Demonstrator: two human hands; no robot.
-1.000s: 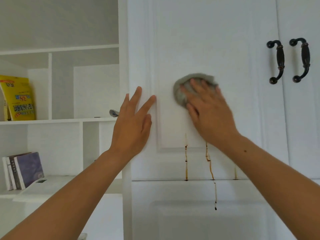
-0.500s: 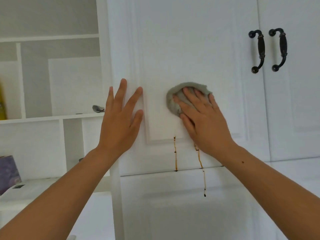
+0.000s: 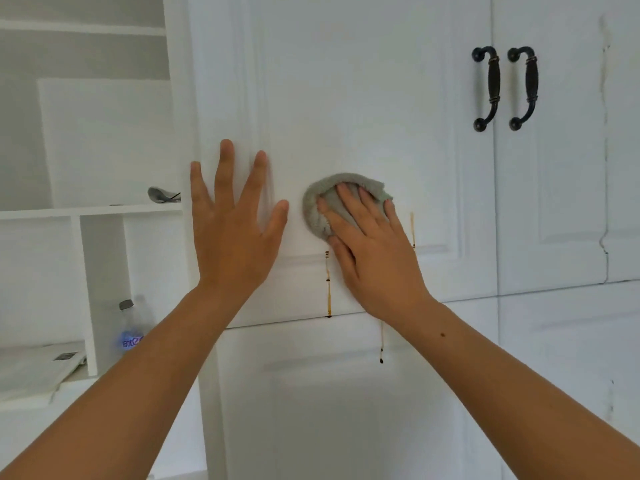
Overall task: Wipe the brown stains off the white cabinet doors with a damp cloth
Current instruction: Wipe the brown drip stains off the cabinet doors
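My right hand (image 3: pixel 374 251) presses a bunched grey cloth (image 3: pixel 317 206) flat against the white cabinet door (image 3: pixel 346 98), fingers straight over it. My left hand (image 3: pixel 232 230) lies spread and flat on the same door's left side, holding nothing. Thin brown drip stains run down below the cloth: one streak (image 3: pixel 328 289) to the left of my right hand, one short streak (image 3: pixel 412 228) to its right, and one (image 3: pixel 381 344) running onto the lower door (image 3: pixel 346 410).
Two black handles (image 3: pixel 486 88) (image 3: pixel 524 86) sit at the upper right where the doors meet. Open white shelves (image 3: pixel 90 211) stand to the left, with a plastic bottle (image 3: pixel 130 327), papers (image 3: pixel 34 368) and a small grey object (image 3: pixel 162 195).
My right hand has slid the cloth down the door panel toward the drips. My left hand stays flat on the door. The view has shifted so the shelves sit further left.
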